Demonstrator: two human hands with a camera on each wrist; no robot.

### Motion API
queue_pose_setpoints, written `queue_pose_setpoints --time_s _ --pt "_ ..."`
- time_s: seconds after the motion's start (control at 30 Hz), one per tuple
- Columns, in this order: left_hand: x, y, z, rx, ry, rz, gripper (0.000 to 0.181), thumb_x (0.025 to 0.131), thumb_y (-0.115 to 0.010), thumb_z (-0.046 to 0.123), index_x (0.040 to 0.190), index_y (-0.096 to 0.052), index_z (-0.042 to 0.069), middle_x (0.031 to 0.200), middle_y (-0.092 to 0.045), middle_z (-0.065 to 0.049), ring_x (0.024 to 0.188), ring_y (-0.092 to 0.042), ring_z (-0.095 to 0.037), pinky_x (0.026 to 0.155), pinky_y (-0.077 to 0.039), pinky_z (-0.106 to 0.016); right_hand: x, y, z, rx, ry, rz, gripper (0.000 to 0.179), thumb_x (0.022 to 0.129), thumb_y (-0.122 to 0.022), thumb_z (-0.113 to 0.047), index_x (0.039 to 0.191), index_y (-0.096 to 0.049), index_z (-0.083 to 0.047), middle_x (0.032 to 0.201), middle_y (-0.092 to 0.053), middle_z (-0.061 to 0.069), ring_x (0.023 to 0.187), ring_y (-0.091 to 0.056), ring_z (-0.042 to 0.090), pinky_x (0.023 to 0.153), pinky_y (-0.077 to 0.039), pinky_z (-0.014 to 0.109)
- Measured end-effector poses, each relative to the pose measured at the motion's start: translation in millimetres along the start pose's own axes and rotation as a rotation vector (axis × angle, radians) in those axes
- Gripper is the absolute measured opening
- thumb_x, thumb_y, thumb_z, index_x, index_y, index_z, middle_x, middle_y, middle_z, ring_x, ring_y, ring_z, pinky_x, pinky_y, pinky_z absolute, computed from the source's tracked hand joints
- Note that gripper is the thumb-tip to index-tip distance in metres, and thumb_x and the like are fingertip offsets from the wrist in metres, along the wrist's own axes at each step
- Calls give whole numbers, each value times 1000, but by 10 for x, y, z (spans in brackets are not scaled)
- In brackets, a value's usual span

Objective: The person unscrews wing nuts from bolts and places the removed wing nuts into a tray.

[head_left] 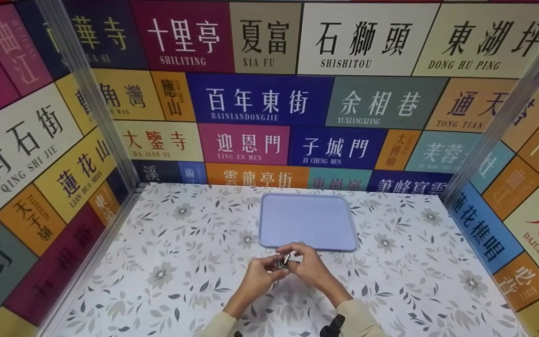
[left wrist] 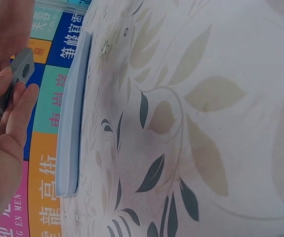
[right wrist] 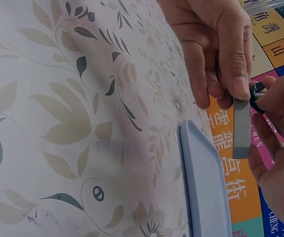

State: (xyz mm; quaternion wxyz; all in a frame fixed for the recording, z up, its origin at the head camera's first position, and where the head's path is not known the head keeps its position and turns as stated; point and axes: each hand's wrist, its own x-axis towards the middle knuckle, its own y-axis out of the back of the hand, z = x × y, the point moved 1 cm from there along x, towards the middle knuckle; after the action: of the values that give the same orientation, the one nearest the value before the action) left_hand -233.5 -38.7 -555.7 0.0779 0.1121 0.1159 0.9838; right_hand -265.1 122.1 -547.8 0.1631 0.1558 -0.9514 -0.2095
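Both hands meet just in front of the tray in the head view. The left hand (head_left: 259,275) holds a small grey metal block (right wrist: 241,129), its thumb pressed on the block's upper end in the right wrist view. A round hole shows in the block in the left wrist view. The right hand (head_left: 310,267) pinches a small black piece with a silvery screw thread (right wrist: 257,95) beside the block. Right-hand fingers also lie close along the block's other side. Fingers cover much of both pieces, so whether they are joined cannot be seen.
A pale blue rectangular tray (head_left: 307,222) lies beyond the hands on a flower-patterned tabletop (head_left: 180,262). Panels of coloured signs (head_left: 260,98) stand behind and along both sides, with clear strips at the corners.
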Motion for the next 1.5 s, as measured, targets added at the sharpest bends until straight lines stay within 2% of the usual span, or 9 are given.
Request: queue_pose_setpoints --time_s 0.13,0.27,0.37,0.7,0.97,1.1,1.23,1.37,1.5 --pt "33 -23 -123 28 1 11 27 82 -76 -4 108 -72 -9 87 -74 -23 74 -63 -11 64 -52 -16 4 6 -104 16 -28 -21 41 79 -53 16 108 -74 -3 99 -74 16 101 -60 32 96 -44 42" --pt "57 -29 -252 31 -1 17 19 82 -77 1 100 -74 -4 85 -74 -18 74 -64 -8 67 -55 -19 -9 40 -284 70 -46 -40 38 79 -52 19 104 -74 0 97 -74 18 100 -59 27 95 -42 33" --pt "66 -23 -297 14 -7 12 20 82 -78 4 100 -75 -3 86 -75 -16 75 -64 -7 69 -56 -21 -28 57 -367 86 -39 -38 37 78 -54 19 101 -75 -1 93 -73 19 96 -59 24 94 -42 32" --pt "58 -36 -315 11 5 -1 22 82 -78 6 102 -74 -3 86 -75 -15 74 -63 -4 67 -54 -18 -48 44 -366 102 -43 -21 39 78 -53 21 103 -74 0 94 -70 21 96 -59 25 95 -44 47" --pt "63 9 -304 -16 18 -2 29 84 -78 7 112 -74 3 93 -76 -12 79 -66 -9 71 -55 -21 -87 107 -413 59 25 83 34 83 -56 15 109 -71 1 104 -70 20 101 -61 38 90 -43 32" --pt "62 19 -323 5 11 2 27 83 -79 7 110 -75 4 91 -76 -12 78 -64 -6 71 -54 -19 -84 57 -249 -11 57 161 24 88 -67 6 110 -71 -3 105 -69 20 98 -60 41 86 -44 29" --pt "58 21 -333 23 -24 12 24 84 -79 8 107 -76 4 88 -75 -12 76 -64 -5 69 -55 -19 -64 -40 2 -89 101 227 21 84 -78 -6 104 -73 -11 96 -69 12 89 -61 28 81 -47 25" --pt "61 11 -305 40 -45 15 22 86 -78 10 107 -76 5 88 -76 -11 76 -65 -8 70 -56 -21 -62 -59 85 -108 127 231 22 81 -84 -17 101 -74 -18 93 -69 3 86 -61 20 79 -49 25" --pt "64 -6 -264 62 -54 15 20 87 -76 6 106 -76 2 89 -76 -14 77 -67 -15 70 -56 -24 -63 -43 102 -89 136 209 23 82 -84 -23 102 -75 -22 94 -70 0 88 -62 25 81 -49 26"
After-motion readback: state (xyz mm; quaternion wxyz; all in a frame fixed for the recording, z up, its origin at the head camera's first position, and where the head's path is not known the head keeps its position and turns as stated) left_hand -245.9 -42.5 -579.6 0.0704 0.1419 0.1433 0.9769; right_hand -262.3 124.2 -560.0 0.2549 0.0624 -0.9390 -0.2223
